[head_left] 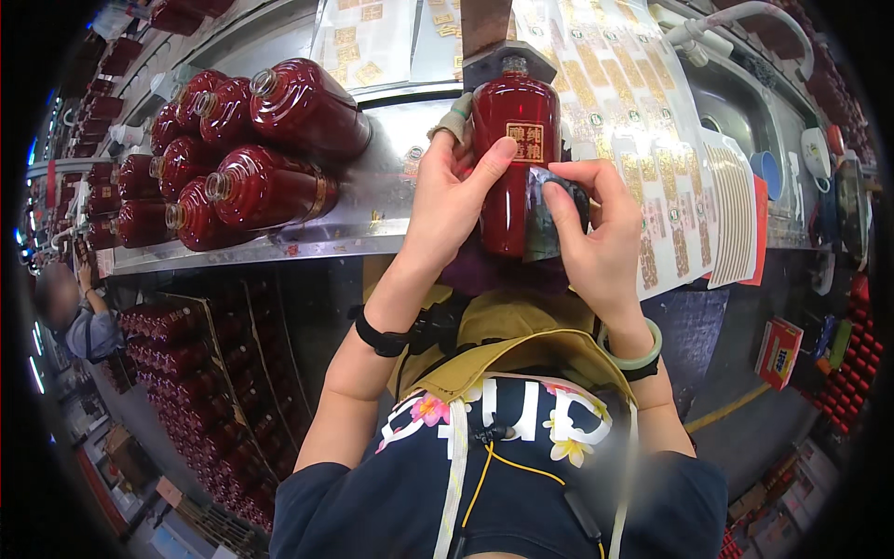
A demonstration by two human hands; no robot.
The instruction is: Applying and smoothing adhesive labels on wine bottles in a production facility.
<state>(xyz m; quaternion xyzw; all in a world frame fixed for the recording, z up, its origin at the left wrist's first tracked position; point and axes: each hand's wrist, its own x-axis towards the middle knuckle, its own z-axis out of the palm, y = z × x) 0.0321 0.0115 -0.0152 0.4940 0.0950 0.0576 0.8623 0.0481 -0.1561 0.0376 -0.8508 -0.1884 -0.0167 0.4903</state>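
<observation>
A glossy dark-red glass bottle (pixel 503 210) lies in front of me, its clear neck pointing away. My left hand (pixel 449 191) is closed round its left side, the thumb resting at the edge of a gold-and-red label (pixel 535 142). One left finger wears a pale cover (pixel 453 119). Along the bottle's lower right side my right hand (pixel 601 224) pinches a dark, shiny piece of film (pixel 542 233) between thumb and fingers. Whether that film sticks to the glass I cannot tell.
Several red bottles (pixel 270 186) lie on the metal worktop (pixel 386 200) at left. Sheets of gold labels (pixel 666 158) spread to the right, beside a sink (pixel 736 102) with a tap and a blue cup (pixel 765 172). Stacked bottles (pixel 200 373) and another person (pixel 88 321) are farther left.
</observation>
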